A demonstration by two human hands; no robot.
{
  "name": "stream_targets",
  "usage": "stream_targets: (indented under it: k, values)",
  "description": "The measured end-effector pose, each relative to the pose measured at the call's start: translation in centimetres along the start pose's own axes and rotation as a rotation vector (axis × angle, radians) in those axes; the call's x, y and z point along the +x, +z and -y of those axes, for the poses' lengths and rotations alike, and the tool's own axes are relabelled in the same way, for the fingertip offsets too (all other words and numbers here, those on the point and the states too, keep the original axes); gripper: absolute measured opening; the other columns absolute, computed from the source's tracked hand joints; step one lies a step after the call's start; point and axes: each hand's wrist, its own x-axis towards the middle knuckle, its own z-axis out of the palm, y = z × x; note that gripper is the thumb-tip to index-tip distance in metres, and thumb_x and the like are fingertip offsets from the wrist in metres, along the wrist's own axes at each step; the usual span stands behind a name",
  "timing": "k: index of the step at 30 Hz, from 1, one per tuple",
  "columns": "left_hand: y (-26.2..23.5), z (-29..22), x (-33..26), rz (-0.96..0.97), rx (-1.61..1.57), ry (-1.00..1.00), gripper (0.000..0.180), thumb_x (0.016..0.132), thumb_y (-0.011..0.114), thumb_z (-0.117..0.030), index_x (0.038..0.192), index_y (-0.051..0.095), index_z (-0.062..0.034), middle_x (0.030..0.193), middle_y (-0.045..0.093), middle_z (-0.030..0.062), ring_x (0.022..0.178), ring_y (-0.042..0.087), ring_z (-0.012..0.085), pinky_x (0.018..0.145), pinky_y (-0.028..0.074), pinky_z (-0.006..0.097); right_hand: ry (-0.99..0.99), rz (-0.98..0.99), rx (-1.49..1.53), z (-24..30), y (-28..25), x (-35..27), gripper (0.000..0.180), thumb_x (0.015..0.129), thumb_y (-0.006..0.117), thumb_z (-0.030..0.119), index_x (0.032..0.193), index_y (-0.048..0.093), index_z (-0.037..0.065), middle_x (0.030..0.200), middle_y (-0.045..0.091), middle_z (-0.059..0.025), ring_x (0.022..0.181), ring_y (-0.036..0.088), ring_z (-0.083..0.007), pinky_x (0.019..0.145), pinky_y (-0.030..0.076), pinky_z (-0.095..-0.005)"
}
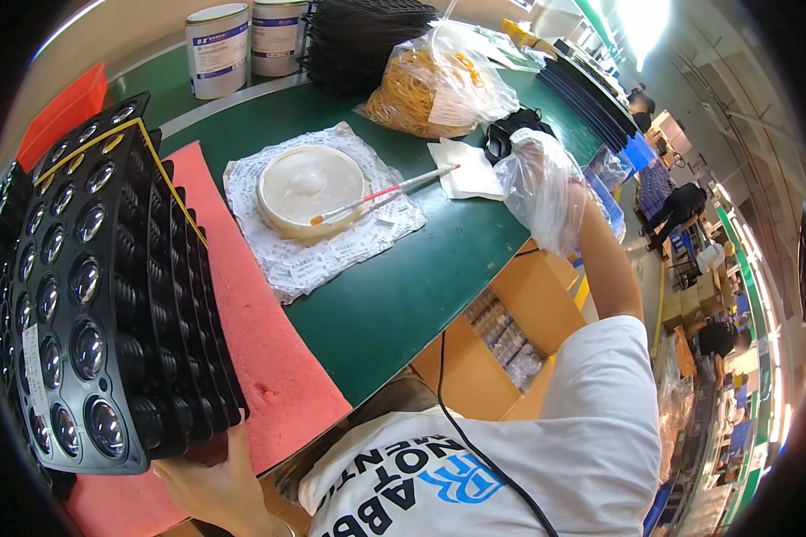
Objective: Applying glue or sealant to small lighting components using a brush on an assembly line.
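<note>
Left hand (217, 476) holding black tray stack (116, 309), long axis pointing away, right hand (549, 170) in clear bag (551, 219) (grip unclear)

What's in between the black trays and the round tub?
In the head view, going from the trays to the tub: pink foam, a thin strip of green table, then the edge of the white sheet under the tub.

here's one wide view, head-high, looking down close over the table (367, 313) mid-frame, wearer's shirt (569, 394) lower right!
</note>
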Motion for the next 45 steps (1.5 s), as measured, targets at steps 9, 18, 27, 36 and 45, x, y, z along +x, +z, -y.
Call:
stream_targets:
  k: [9,18,27,36,45]
  values:
    - [0.3,0.3,-0.1,0.030,-0.038,0.014,0.090,0.061,0.075,-0.039,0.130,0.032,-0.0010,0.126,0.044,0.0196,0.111,0.045,0.0361,0.088,0.039,0.041,0.077,0.025,0.425,1.6,-2.8,2.9,0.029,0.084,0.051,0.010,0.110,0.054,0.000,0.105,0.060,-0.0100,0.095,0.058,-0.0192,0.086,0.045,-0.0313]
    - [0.2,-0.1,0.0,0.030,-0.041,-0.006,0.090,0.061,0.075,-0.037,0.130,0.031,-0.0002,0.125,0.044,0.0204,0.111,0.044,0.0369,0.088,0.038,0.041,-0.048,-0.406,0.249,5.0,-2.7,0.7,0.018,0.081,0.053,0.007,0.094,0.059,-0.003,0.089,0.060,-0.0073,0.075,0.058,-0.0146,0.066,0.047,-0.0221]
    - [0.0,-0.2,0.0,-0.022,-0.088,-0.005,0.087,0.061,0.076,-0.031,0.130,0.032,-0.0011,0.123,0.046,0.0205,0.110,0.047,0.0345,0.089,0.038,0.038,-0.430,-0.401,-0.406,14.5,3.8,3.3,0.019,0.085,0.052,0.016,0.095,0.064,0.005,0.088,0.060,-0.0021,0.077,0.055,-0.0076,0.067,0.045,-0.0200]
    - [-1.3,-1.4,1.0,-0.171,0.069,0.265,0.089,0.055,0.076,-0.052,0.114,0.045,0.0061,0.090,0.059,0.0208,0.075,0.058,0.0352,0.062,0.047,0.039,-0.379,-0.276,-0.680,16.8,12.7,17.7,0.019,0.077,0.061,0.018,0.089,0.068,0.005,0.076,0.066,-0.0068,0.066,0.061,-0.0123,0.062,0.051,-0.0236]
    - [-0.2,0.2,0.0,0.016,-0.070,-0.027,0.086,0.055,0.076,-0.034,0.126,0.038,-0.0026,0.110,0.053,0.0192,0.097,0.051,0.0368,0.078,0.042,0.041,-0.433,-0.348,-0.995,16.4,13.2,22.0,0.024,0.071,0.063,0.028,0.084,0.068,0.008,0.073,0.066,-0.0085,0.067,0.061,-0.0179,0.068,0.049,-0.0297]
